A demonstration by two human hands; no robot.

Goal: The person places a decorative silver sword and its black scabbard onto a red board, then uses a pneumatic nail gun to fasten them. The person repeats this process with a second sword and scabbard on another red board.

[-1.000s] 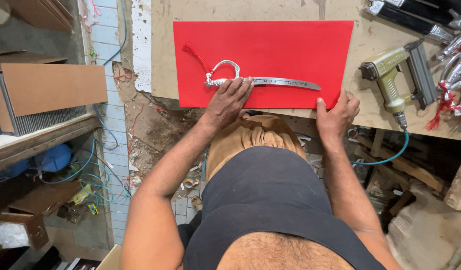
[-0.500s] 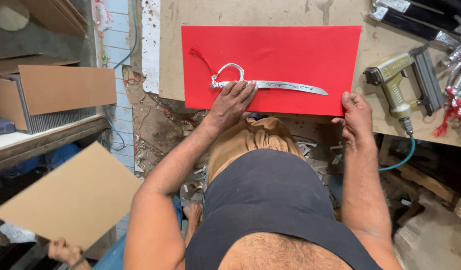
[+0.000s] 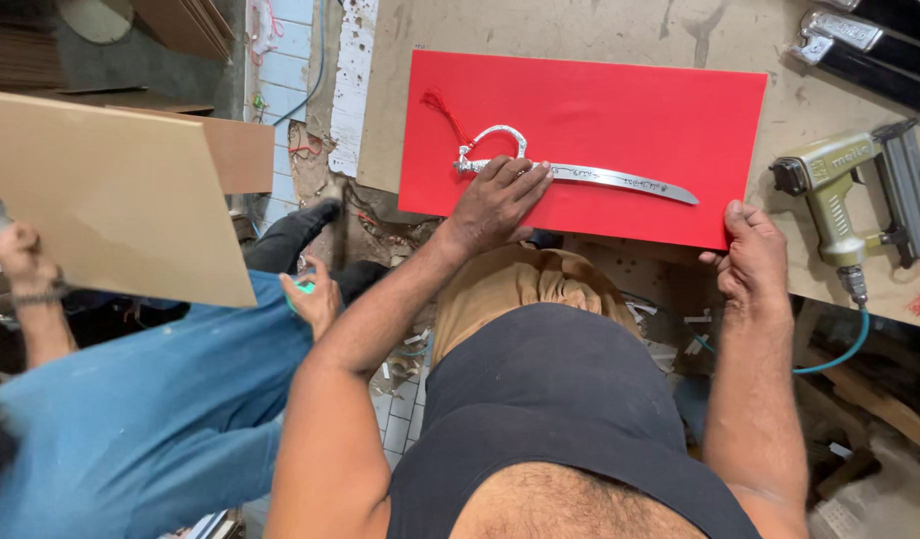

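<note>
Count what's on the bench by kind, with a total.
Red board: 1
Silver sword with red tassel, under the left hand: 1
Nail gun: 1
Black tubes, top right: 2 in view
Total: 5
The right hand grips the board's near edge.

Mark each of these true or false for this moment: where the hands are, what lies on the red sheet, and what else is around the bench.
1. The left hand rests on the small silver sword near its hilt. True.
2. The sword lies on a blue sheet. False: it lies on the red sheet.
3. The right hand grips the sheet's near edge at its right corner. True.
4. The right hand holds the nail gun. False: the gun lies untouched on the bench, right of the sheet.
5. A co-worker in blue carries a tan board at the left. True.
6. The sword's tassel is green. False: the tassel is red.
</note>
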